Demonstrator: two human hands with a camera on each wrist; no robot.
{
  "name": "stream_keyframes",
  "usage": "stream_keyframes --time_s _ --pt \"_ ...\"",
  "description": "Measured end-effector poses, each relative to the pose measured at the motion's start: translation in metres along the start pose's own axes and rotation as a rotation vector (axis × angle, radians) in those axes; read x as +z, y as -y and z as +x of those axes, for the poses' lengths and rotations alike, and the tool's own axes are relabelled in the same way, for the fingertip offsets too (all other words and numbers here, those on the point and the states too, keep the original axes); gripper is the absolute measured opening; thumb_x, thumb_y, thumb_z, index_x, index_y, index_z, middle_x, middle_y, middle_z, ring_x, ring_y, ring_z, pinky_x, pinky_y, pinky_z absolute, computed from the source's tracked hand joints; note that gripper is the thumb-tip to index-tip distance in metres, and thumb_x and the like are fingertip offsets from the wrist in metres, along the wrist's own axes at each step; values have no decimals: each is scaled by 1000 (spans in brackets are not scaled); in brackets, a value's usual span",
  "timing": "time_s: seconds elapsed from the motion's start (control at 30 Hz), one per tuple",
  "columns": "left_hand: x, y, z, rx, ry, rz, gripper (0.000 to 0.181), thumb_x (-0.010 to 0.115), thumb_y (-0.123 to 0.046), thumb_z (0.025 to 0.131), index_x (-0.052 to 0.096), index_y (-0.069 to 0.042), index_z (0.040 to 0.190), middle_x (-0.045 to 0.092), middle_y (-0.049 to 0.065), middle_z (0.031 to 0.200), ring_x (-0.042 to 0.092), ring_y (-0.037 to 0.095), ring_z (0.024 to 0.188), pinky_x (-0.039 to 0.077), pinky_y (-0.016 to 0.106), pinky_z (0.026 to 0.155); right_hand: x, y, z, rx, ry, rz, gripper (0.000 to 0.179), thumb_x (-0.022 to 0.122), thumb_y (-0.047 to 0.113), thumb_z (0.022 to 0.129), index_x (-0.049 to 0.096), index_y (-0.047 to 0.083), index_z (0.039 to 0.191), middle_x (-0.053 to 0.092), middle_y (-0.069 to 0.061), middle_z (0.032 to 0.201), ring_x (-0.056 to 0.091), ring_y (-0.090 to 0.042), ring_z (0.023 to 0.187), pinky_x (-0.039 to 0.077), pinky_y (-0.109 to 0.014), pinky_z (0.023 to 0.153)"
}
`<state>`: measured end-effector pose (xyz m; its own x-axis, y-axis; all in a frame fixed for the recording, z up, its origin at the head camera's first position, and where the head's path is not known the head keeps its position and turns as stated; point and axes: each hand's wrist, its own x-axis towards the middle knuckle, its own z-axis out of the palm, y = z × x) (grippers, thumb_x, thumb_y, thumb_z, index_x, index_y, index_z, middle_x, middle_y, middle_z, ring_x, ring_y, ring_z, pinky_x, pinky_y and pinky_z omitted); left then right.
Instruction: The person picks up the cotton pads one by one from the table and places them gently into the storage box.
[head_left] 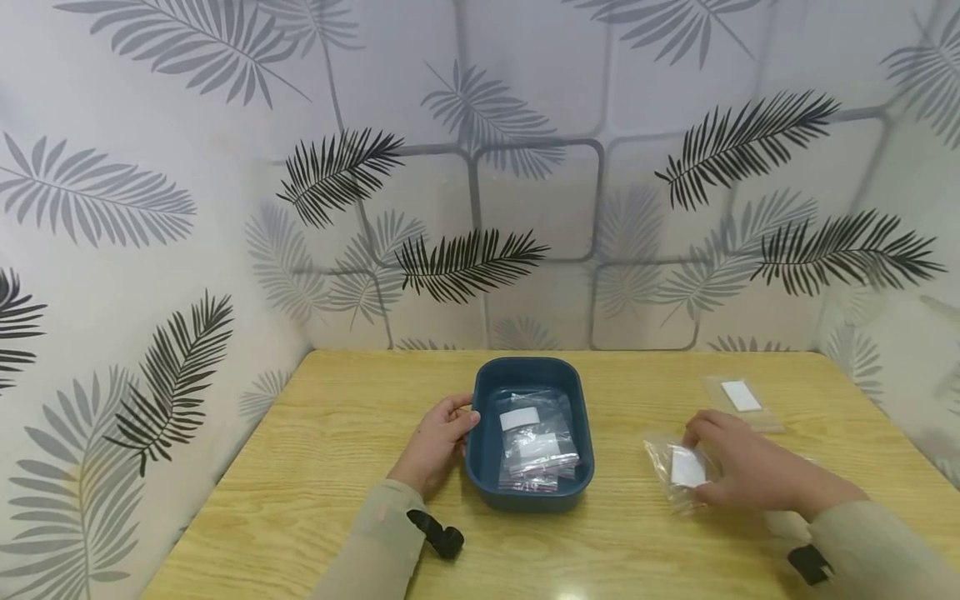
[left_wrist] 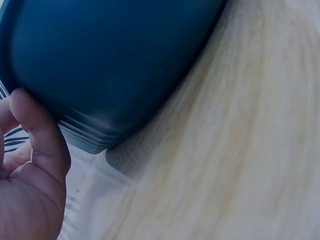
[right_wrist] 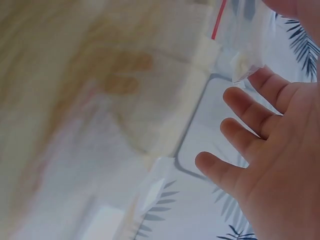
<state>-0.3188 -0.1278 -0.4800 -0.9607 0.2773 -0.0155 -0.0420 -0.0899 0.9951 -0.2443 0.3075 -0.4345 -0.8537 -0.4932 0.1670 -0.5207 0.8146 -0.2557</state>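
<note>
A dark blue plastic bin stands on the table with several clear zip bags inside, white labels showing in them. My left hand grips the bin's left side, thumb over the rim; the left wrist view shows that thumb against the blue wall. On the right, my right hand pinches a clear zip bag with a white piece in it. In the right wrist view this bag hangs between thumb and index finger, the other fingers spread apart.
Another clear bag with a white insert lies on the wooden table beyond my right hand. A leaf-patterned wall rises behind the table's back edge. Black straps with small devices sit on the sleeves.
</note>
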Motion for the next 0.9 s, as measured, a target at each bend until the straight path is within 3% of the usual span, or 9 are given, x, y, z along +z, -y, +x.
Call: stream_keyframes --time_s 0.33,0.57,0.9 --pt "0 0 0 6 1 11 46 58 -12 104 46 0 146 60 15 104 54 14 70 46 25 59 -15 13 20 -56 -52 46 53 91 34 70 59 16 108 56 -4 120 53 -31 115 46 -53 94" --pt "0 0 1 1 -6 23 45 56 -13 105 46 -1 147 59 18 107 54 15 71 47 24 59 -17 27 35 -33 -23 77 51 88 33 74 58 18 112 55 -4 127 52 -30 121 45 -52 98" --pt "1 0 1 -5 -16 38 44 57 -13 105 47 -2 146 60 16 104 53 15 70 46 25 60 -15 47 62 -80 -24 107 48 86 30 74 58 18 111 54 -1 126 49 -27 122 43 -50 102"
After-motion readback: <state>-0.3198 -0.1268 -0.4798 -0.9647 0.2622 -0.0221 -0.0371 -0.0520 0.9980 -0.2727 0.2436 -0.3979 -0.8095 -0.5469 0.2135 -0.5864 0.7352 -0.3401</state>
